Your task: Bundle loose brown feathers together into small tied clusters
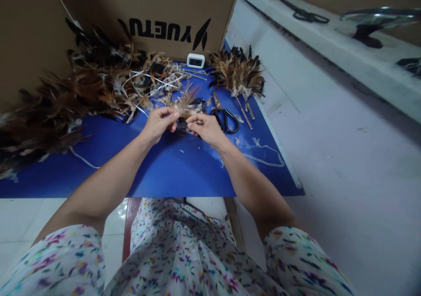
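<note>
My left hand (160, 123) and my right hand (205, 128) come close together over the blue table, fingers pinched. Between the fingertips is a small dark feather (182, 122), its ends partly hidden by the fingers. Just beyond my hands lie loose brown and black feathers (186, 103). A pair of scissors (225, 116) with black handles rests beside my right hand, blades pointing away from me. To the left, a large heap of brown and black feathers (98, 85) spreads along the table, with white strips (164, 83) across it.
Feather bunches on sticks (238, 74) lie at the back right. A small white digital clock (195, 61) stands before a cardboard box (158, 6). Clear strips (266, 161) lie near the right edge of the blue table (177, 173). More scissors (309, 16) sit on the ledge at right.
</note>
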{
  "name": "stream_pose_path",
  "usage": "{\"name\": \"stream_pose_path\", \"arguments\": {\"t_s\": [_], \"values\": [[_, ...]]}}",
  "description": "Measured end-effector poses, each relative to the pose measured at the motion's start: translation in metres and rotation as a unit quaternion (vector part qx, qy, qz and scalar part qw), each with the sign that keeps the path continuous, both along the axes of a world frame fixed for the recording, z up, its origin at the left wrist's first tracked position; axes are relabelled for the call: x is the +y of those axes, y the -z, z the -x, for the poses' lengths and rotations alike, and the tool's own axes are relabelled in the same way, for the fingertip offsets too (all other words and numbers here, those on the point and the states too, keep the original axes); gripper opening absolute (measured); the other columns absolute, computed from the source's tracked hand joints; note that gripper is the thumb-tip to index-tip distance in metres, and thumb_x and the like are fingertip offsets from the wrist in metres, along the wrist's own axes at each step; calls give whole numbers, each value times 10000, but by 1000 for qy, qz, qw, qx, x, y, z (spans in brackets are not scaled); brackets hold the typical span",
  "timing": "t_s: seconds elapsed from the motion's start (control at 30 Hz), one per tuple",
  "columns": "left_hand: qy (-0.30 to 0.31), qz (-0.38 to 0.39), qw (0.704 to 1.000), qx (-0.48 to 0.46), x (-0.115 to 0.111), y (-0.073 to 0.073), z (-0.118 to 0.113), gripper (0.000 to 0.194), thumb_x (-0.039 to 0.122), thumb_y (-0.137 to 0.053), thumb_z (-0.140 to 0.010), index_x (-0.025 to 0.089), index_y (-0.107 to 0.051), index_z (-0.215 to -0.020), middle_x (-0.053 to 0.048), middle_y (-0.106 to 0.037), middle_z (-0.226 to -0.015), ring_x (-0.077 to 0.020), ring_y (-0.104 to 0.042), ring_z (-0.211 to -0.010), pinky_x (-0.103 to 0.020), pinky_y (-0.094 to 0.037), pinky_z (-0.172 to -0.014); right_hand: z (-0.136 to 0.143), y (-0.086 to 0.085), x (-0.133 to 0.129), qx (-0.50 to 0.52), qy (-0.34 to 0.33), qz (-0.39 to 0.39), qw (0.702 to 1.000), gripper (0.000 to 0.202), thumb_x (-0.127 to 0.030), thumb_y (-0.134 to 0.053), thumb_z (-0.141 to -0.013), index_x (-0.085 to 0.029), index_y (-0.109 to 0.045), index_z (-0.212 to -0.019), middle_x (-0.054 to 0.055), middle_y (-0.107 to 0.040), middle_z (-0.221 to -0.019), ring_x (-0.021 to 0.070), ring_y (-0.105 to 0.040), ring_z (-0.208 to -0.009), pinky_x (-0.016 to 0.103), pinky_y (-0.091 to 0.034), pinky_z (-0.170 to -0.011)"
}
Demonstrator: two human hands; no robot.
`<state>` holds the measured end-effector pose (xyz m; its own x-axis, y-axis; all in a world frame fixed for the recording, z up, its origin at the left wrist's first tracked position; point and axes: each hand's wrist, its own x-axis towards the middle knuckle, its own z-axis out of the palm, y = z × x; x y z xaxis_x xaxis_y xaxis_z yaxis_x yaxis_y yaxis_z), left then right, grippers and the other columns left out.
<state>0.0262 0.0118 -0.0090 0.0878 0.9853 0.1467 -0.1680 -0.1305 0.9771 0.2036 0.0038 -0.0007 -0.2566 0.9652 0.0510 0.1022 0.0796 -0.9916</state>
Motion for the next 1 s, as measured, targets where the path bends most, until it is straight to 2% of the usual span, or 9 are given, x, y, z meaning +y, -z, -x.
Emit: {"name": "stream_pose_path", "arguments": {"t_s": [0.17, 0.3, 0.4, 0.47, 0.57, 0.73, 0.87, 1.0], "values": [[-16, 12, 1000, 24, 2, 0, 2, 297, 383, -839, -636, 138, -679, -687, 15, -573, -473, -65, -495, -395, -179, -386, -411, -1, -1, -1, -6, -10, 1, 1000, 45, -127, -629, -778, -161, -648, -800, -27, -644, -604, 70, -525, -503, 218, -456, -553], [-37, 77, 996, 6, 1, -3, 1, 208, 306, -805, -678, 137, -684, -692, 26, -557, -458, -59, -477, -387, -172, -390, -422, -3, 1, 3, -1, 15, 3, 1000, 73, -193, -584, -845, -173, -654, -858, -20, -640, -626, 83, -531, -511, 215, -425, -514], [-31, 135, 990, -19, -1, -6, -1, 166, 271, -772, -716, 133, -682, -700, 29, -541, -444, -53, -460, -380, -164, -395, -432, -5, 8, 8, -21, 40, -70, 997, 101, -155, -604, -815, -182, -666, -890, -7, -663, -726, 101, -579, -622, 237, -466, -607], [-21, 158, 987, -30, -3, -7, -2, 160, 263, -762, -731, 131, -679, -698, 27, -538, -442, -51, -459, -380, -160, -405, -441, -5, 12, 9, -48, 36, -140, 988, 153, -124, -641, -773, -184, -677, -908, 4, -676, -807, 115, -597, -710, 265, -489, -702], [-6, 175, 984, -38, -4, -5, -5, 177, 270, -778, -724, 131, -672, -695, 25, -544, -446, -49, -463, -377, -157, -410, -444, -4, 16, 8, -87, 18, -222, 971, 222, -100, -676, -737, -192, -688, -938, 17, -676, -880, 130, -603, -756, 282, -493, -736], [11, 189, 980, -59, -7, -2, -9, 190, 263, -809, -689, 126, -677, -684, 20, -553, -452, -46, -468, -377, -150, -407, -434, -3, 12, 2, -142, -5, -321, 937, 188, -133, -668, -787, -225, -696, -949, 26, -673, -897, 158, -615, -826, 303, -490, -786], [29, 193, 978, -69, -9, -2, -11, 196, 254, -826, -666, 127, -678, -659, 21, -546, -452, -42, -459, -370, -145, -368, -398, -4, 10, 0, -159, 0, -329, 931, 85, -203, -601, -864, -232, -681, -863, 30, -660, -874, 173, -608, -868, 325, -473, -835], [15, 199, 977, -69, -9, -2, -12, 189, 253, -821, -686, 129, -680, -664, 22, -547, -454, -37, -448, -361, -143, -366, -390, -4, 11, 0, -174, 12, -306, 936, 86, -233, -590, -872, -218, -627, -795, 24, -638, -850, 160, -575, -806, 304, -462, -784]]}}
